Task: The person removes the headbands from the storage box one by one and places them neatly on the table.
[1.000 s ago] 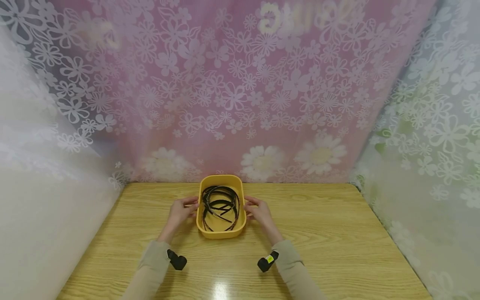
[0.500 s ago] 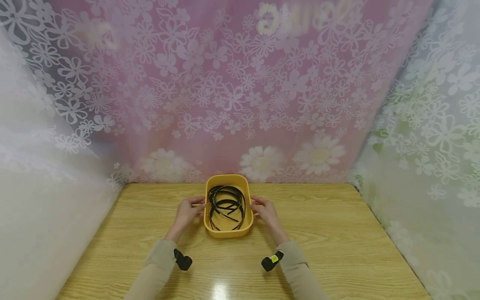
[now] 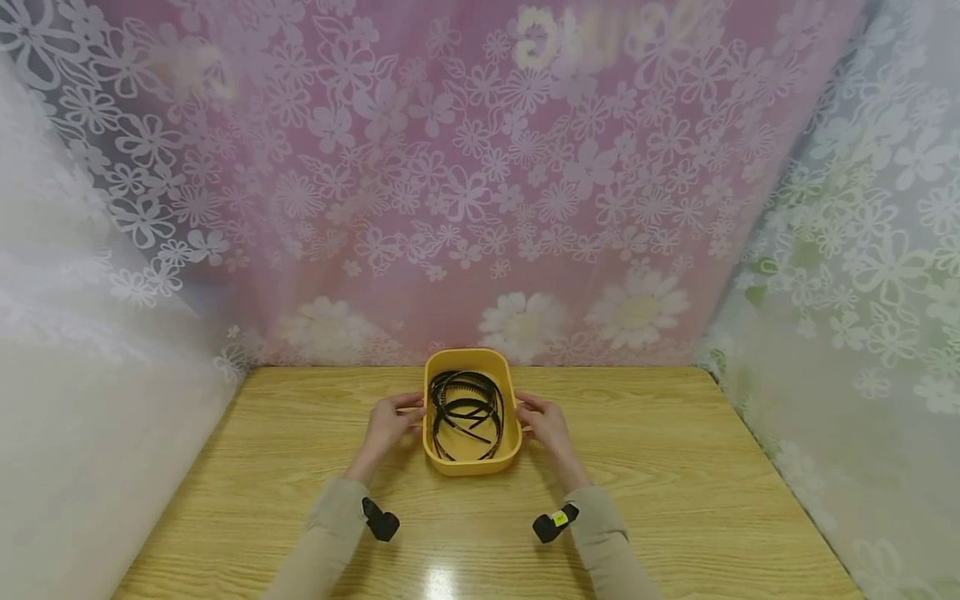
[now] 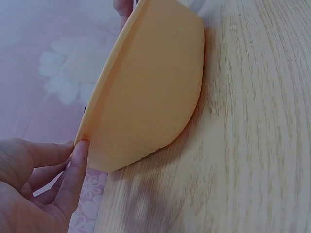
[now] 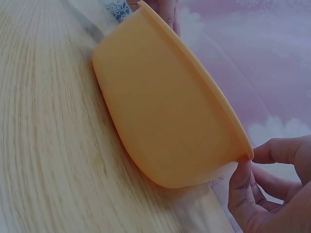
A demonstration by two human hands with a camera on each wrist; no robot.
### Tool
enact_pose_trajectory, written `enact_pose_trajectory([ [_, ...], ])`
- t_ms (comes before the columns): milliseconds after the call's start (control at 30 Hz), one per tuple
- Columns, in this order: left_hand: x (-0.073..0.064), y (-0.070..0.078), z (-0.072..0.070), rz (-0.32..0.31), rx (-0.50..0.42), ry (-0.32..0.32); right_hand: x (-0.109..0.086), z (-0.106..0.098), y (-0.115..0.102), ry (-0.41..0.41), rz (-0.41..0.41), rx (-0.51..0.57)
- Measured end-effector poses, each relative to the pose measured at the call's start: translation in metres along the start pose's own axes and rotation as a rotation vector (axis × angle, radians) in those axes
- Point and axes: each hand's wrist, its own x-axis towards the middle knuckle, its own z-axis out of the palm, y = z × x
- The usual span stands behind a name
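Observation:
A yellow rectangular plastic basin [image 3: 472, 469] with rounded corners stands near the back of the table, between both hands. Several black headbands [image 3: 465, 404] lie loosely overlapped inside it, one with comb-like teeth. At the basin's left side, my left hand [image 3: 390, 423] pinches the rim between thumb and finger; the left wrist view shows this grip on the basin wall [image 4: 146, 82] close up. My right hand [image 3: 550, 425] pinches the opposite rim, as the right wrist view of the basin [image 5: 160, 97] confirms. Whether its base touches the wood or hovers slightly is hard to tell.
The wooden table [image 3: 675, 483] ends at a pink flowered curtain [image 3: 480, 208] behind the basin. Pale flowered sheets hang along the left [image 3: 112, 375] and right sides [image 3: 847, 375]. A small black camera [image 3: 381, 520] sits at the left wrist, another camera [image 3: 555, 523] at the right.
Both hands and the basin have shifted steadily to the right across the table, with the headbands inside it. The grip on the rim looks the same.

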Motion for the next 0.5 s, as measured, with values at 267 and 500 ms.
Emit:
enact_pose_trajectory([
  [267, -0.001, 0.004, 0.013, 0.016, -0.014, -0.002, -0.003, -0.013, 0.001, 0.018, 0.0, 0.002],
  [500, 0.002, 0.003, 0.02, 0.034, -0.019, -0.026, -0.004, -0.023, 0.003, 0.03, 0.004, 0.011],
])
